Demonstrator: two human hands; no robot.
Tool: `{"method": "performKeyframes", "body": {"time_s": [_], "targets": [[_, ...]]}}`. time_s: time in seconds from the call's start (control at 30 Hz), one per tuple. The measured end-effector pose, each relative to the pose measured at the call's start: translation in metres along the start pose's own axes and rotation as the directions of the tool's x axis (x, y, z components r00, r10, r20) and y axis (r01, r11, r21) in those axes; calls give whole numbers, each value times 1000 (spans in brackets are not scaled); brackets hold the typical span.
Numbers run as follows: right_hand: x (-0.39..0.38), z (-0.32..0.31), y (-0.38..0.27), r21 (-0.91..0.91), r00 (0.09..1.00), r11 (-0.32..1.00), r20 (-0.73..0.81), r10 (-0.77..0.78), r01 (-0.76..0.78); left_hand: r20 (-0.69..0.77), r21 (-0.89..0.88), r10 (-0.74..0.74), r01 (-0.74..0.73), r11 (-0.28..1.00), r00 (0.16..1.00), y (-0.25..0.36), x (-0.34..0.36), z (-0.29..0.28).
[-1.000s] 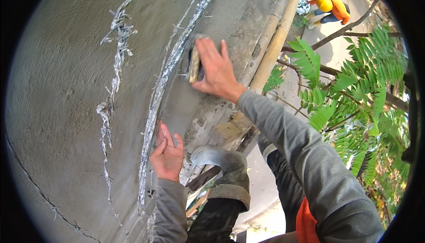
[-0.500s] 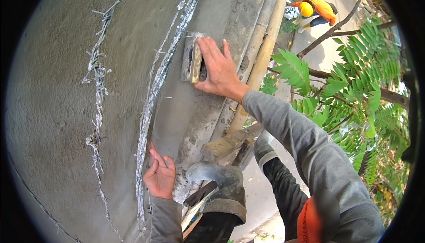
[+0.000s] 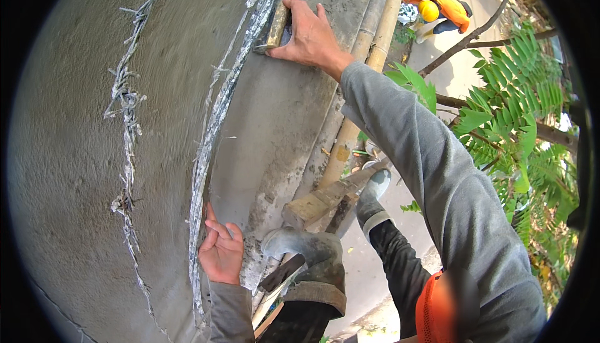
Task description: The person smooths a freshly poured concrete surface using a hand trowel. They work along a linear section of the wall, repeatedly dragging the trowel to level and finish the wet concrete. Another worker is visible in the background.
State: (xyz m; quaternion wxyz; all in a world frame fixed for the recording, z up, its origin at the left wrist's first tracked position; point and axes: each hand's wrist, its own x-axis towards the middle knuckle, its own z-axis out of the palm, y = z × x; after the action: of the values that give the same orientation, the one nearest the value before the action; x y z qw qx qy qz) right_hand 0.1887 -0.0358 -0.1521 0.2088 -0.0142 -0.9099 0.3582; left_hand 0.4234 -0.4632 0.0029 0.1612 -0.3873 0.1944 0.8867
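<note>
My right hand [image 3: 311, 35] grips a plastering float [image 3: 277, 27], thumb on its near end and fingers over its far end. The float lies on the smooth grey cement strip [image 3: 265, 112], right beside a bundle of cement-splashed wire [image 3: 215, 115]; its underside is hidden. Lower left, my left hand [image 3: 220, 252] holds nothing. Its palm faces up, the index finger is stretched out, and the other fingers are loosely bent. That fingertip is at the wire bundle's edge; I cannot tell whether it touches. Farther left, a strand of barbed wire [image 3: 129, 130] runs along the rough cement face [image 3: 69, 155].
Bamboo poles [image 3: 382, 21] run along the strip's right side. A squared timber [image 3: 312, 208] juts out by my boots [image 3: 375, 193]. Leafy branches [image 3: 512, 99] hang at the right. Below, a co-worker [image 3: 447, 12] in orange with a yellow helmet bends over a path.
My right hand has slid the float away from me along the cement strip, closer to the wire bundle. My left hand has barely shifted. The view has moved slightly.
</note>
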Motion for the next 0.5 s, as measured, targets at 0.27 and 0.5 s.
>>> {"method": "performKeyframes", "body": {"time_s": [0.27, 0.5], "targets": [[-87, 32, -107, 55, 994, 992, 33, 107, -109, -40, 13, 38, -37, 999, 998, -2, 2, 0], [-186, 40, -194, 165, 948, 984, 319, 9, -65, -98, 55, 73, -68, 996, 993, -6, 2, 4]]}}
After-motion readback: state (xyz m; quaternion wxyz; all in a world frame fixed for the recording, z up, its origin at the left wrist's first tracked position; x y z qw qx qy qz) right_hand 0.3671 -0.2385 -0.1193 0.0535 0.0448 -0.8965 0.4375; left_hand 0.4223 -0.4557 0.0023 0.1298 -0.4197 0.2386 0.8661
